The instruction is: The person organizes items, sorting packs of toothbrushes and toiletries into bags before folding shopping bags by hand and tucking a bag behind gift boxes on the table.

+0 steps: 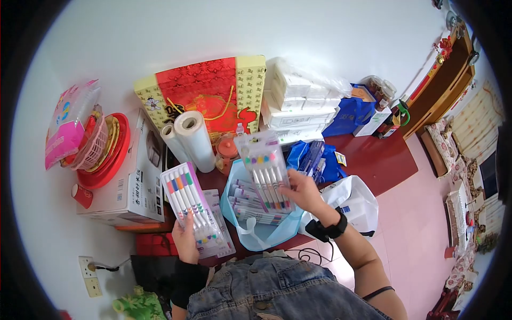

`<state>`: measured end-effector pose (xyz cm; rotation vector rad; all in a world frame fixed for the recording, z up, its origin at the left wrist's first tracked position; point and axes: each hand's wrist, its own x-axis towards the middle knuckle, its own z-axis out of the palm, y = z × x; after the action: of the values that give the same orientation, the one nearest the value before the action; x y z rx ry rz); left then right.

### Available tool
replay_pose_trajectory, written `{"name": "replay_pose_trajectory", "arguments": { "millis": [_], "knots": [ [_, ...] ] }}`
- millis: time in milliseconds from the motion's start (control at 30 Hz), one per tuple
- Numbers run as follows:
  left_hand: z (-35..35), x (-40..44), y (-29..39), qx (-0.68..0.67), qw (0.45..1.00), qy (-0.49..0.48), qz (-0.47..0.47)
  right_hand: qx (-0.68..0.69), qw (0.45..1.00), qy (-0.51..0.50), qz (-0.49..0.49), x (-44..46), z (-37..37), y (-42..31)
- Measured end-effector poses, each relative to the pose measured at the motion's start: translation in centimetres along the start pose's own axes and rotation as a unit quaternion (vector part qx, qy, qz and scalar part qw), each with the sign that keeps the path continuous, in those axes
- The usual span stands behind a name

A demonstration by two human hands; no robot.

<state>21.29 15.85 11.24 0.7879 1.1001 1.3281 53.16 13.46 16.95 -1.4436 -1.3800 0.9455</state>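
My left hand (pixel 185 238) is closed on the lower edge of a pack of marker pens (pixel 188 198), whose coloured caps point up. Under and beside it lies another clear pack (pixel 220 226) on the table. My right hand (pixel 304 191) grips a second marker pack (pixel 265 172) by its right side, held upright above a light blue bag (pixel 288 233). Several more marker packs (pixel 246 201) lie inside that open bag. The held pack hides part of the bag's far rim.
Behind stand white plastic rolls (pixel 193 136), a red gift bag (pixel 205 85) and stacked white packages (pixel 298 106). A cardboard box (pixel 133 181) carrying a red tray (pixel 121 154) is at left. A white bag (pixel 352 200) and blue packets (pixel 312 160) sit right on the red table (pixel 381 160).
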Motion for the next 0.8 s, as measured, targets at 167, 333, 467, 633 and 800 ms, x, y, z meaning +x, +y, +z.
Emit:
{"name": "replay_pose_trajectory", "arguments": {
  "millis": [167, 333, 467, 633, 800],
  "knots": [
    [-0.8, -0.3, 0.1, -0.002, 1.0, 0.028, -0.013, -0.333, 0.941, -0.058, -0.013, -1.4, 2.7, 8.7],
    [-1.3, -0.3, 0.0, 0.003, 0.999, 0.036, -0.02, -0.422, 0.891, -0.168, 0.02, -1.5, 5.7, 10.5],
    [-1.5, -0.2, -0.3, 0.008, 0.999, 0.031, -0.017, -0.433, 0.876, -0.206, -0.04, -1.2, 8.3, 10.9],
    [-1.3, -0.4, -0.1, 0.012, 0.999, 0.03, -0.013, -0.439, 0.875, -0.186, -0.079, -1.0, 9.6, 12.2],
    [-1.3, -0.1, -0.5, 0.013, 1.0, 0.02, -0.01, -0.489, 0.827, -0.261, -0.097, -1.6, 11.1, 14.9]
  ]
}}
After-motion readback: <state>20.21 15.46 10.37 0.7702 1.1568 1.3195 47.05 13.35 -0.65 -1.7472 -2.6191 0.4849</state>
